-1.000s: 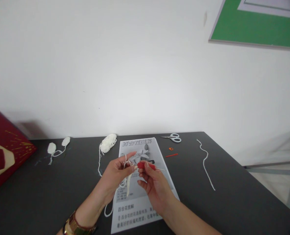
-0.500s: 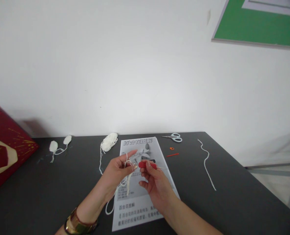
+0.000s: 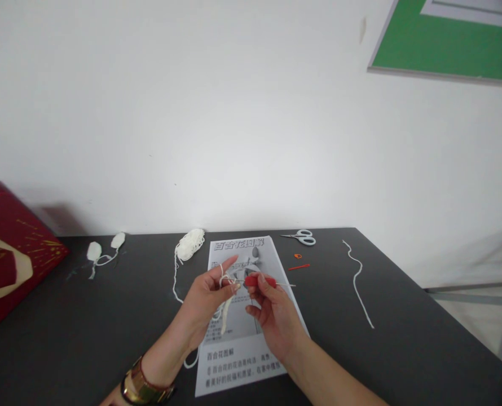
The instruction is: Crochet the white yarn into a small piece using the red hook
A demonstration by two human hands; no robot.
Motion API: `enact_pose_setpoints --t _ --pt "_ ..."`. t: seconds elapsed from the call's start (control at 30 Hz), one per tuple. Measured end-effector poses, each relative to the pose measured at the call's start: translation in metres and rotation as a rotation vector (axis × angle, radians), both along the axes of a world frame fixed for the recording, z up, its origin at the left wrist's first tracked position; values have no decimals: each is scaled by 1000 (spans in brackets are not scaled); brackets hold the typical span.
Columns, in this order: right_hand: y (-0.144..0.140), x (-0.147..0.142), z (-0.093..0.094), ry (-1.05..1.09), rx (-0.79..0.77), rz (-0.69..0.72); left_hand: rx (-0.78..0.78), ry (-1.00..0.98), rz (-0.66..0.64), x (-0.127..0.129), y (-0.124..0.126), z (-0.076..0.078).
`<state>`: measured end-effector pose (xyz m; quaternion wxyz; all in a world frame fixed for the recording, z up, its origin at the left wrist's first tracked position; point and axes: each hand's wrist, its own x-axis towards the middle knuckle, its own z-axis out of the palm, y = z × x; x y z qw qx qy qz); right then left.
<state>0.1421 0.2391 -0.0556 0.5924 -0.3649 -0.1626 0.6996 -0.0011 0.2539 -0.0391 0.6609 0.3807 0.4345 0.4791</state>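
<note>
Between thumb and fingers my left hand pinches white yarn, with a strand looped over the raised index finger. A short end of it hangs below the thumb. My right hand is closed on the red handle of a crochet hook. One thin metal end points left to the yarn at my left fingertips; the other sticks out to the right. Whether the hook's tip is inside a loop is too small to tell. Under both hands lies a printed pattern sheet.
A yarn ball sits by the wall on the dark table. Two small white crocheted pieces are at left, near a red bag. On the right are scissors, an orange stitch marker, a red plastic needle and a loose strand.
My right hand has shifted slightly right with the crochet hook, and its handle is a little farther from my left fingertips. My left hand keeps its pinch on the yarn.
</note>
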Motion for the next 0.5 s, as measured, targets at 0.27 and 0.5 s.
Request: enact_pose_setpoints --t 0.27,0.5 --pt "3 1 0 -1 7 -22 32 16 64 7 -4 -2" --pt "3 3 0 69 -3 8 60 12 95 9 -7 2"
